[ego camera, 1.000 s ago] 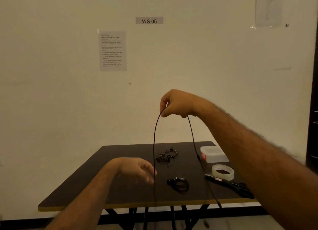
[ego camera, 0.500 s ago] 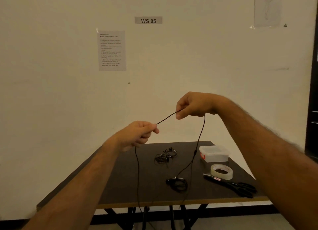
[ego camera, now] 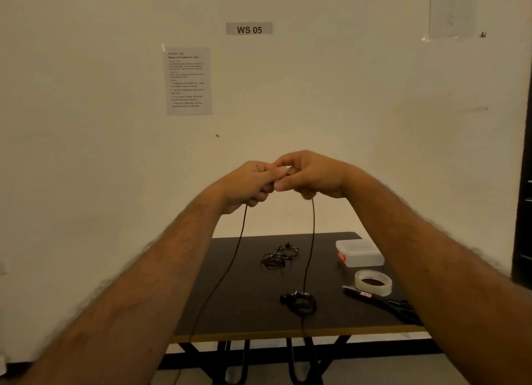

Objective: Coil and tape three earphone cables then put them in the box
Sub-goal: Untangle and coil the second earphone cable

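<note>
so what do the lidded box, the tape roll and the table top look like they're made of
Small lidded box: looks like translucent, frosted plastic, milky white walls, red clasp at one end.
Clear tape roll: glossy see-through film wound in a ring; the dark table shows through its middle.
Dark table top: probably matte laminated board, given the pale strip along its front edge.

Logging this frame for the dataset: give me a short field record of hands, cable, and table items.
left hand: raised, grip on the held cable
right hand: raised, touching the left, grip on the same cable
held cable: black, two strands hanging down from the hands past the table edge
table: dark top
loose earphones: uncoiled, far centre
coiled earphones: near centre
box: translucent, lid on, right
tape roll: near the box
scissors: beside the tape roll
</note>
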Demonstrator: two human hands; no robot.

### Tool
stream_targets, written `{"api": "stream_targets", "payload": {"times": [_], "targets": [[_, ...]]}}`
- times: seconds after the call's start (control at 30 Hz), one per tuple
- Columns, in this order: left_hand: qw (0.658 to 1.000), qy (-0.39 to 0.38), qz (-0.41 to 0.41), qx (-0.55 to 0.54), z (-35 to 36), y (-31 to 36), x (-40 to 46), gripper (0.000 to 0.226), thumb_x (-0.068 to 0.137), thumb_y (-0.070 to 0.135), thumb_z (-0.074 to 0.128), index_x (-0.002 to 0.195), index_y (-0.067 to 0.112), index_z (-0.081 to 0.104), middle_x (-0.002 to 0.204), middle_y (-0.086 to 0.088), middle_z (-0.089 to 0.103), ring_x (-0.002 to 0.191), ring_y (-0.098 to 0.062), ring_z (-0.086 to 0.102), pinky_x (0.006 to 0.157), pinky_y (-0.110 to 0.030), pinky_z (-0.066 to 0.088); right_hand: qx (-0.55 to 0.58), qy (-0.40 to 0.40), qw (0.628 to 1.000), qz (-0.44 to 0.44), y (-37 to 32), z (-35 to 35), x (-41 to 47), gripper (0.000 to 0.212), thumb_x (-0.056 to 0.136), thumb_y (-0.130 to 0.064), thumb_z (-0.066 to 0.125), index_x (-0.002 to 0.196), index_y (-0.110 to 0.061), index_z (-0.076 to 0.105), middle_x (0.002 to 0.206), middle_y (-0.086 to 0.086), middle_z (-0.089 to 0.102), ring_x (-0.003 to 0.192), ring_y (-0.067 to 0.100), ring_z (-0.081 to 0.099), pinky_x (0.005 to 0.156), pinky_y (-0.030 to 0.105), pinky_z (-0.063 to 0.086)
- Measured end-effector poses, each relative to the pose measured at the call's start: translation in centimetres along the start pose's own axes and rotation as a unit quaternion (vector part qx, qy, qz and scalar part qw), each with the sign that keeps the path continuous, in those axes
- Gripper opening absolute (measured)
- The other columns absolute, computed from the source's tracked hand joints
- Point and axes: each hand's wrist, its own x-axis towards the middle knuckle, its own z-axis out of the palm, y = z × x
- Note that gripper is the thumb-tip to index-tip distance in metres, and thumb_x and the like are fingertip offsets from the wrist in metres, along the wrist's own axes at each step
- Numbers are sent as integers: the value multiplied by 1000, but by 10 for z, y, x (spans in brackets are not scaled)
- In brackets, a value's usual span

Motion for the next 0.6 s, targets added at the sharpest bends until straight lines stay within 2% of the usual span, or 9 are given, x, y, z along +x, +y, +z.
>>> {"api": "stream_targets", "payload": {"times": [0.07, 0.13, 0.2, 0.27, 0.3, 0.37, 0.43, 0.53, 0.6], "targets": [[1000, 8, -22, -16, -4, -6, -2, 33, 103, 39, 45, 82, 18, 57, 59, 7, 31, 48, -7, 20, 42, -18, 17, -84, 76, 994, -10, -4, -7, -5, 17, 87, -16, 74, 103, -9, 71, 50, -7, 48, 43, 7, 35, 44, 22, 30], [998, 15, -44, -44, -11, -17, -7, 34, 104, 40, 43, 88, 14, 58, 59, 7, 30, 48, -7, 19, 41, -18, 16, -121, 185, 975, -23, -3, -19, -11, 7, 88, -16, 73, 90, -9, 74, 56, -13, 60, 49, 2, 50, 52, 18, 40], [996, 19, -55, -72, -17, -27, -12, 33, 105, 36, 42, 88, 13, 57, 58, 8, 29, 47, -7, 19, 39, -17, 16, -146, 323, 935, -17, 8, -34, -16, 10, 90, -15, 69, 87, -7, 73, 67, -6, 63, 60, 6, 55, 60, 23, 44], [994, 18, -59, -94, -20, -30, -16, 31, 106, 33, 41, 89, 12, 57, 58, 8, 29, 46, -6, 19, 39, -17, 16, -108, 394, 911, 46, 20, -46, -23, 14, 92, -13, 60, 88, -2, 66, 70, 3, 58, 54, 13, 51, 53, 27, 45], [993, 16, -59, -102, -20, -29, -16, 31, 106, 32, 40, 89, 12, 56, 58, 8, 29, 46, -6, 19, 39, -17, 15, -54, 385, 917, 85, 23, -47, -27, 13, 94, -12, 55, 89, -2, 62, 74, 9, 58, 51, 16, 52, 51, 28, 48], [993, 5, -51, -110, -16, -22, -14, 31, 106, 32, 40, 87, 14, 56, 57, 9, 28, 45, -5, 18, 39, -17, 14, 61, 297, 942, 147, 25, -41, -35, 13, 98, -16, 51, 103, -6, 57, 88, 17, 64, 53, 22, 61, 58, 36, 57], [993, -7, -40, -115, -10, -11, -10, 32, 106, 32, 39, 85, 15, 55, 57, 9, 28, 45, -5, 18, 39, -17, 13, 106, 183, 964, 160, 25, -30, -40, 33, 100, -33, 54, 124, -12, 49, 106, 18, 66, 64, 28, 69, 69, 43, 60], [996, -21, -22, -78, 1, 4, -3, 33, 106, 32, 40, 83, 16, 58, 57, 8, 30, 47, -6, 19, 40, -18, 14, 62, 39, 993, 89, 21, -7, -34, 63, 90, -58, 57, 138, -21, 40, 125, 10, 61, 94, 25, 73, 89, 45, 57], [999, -32, -10, -26, 9, 10, 0, 38, 106, 31, 41, 75, 19, 60, 56, 6, 34, 47, -7, 22, 42, -19, 16, 11, -1, 1000, 29, 14, 7, -26, 58, 89, -49, 62, 136, -19, 45, 125, 6, 62, 103, 19, 70, 94, 40, 55]]}}
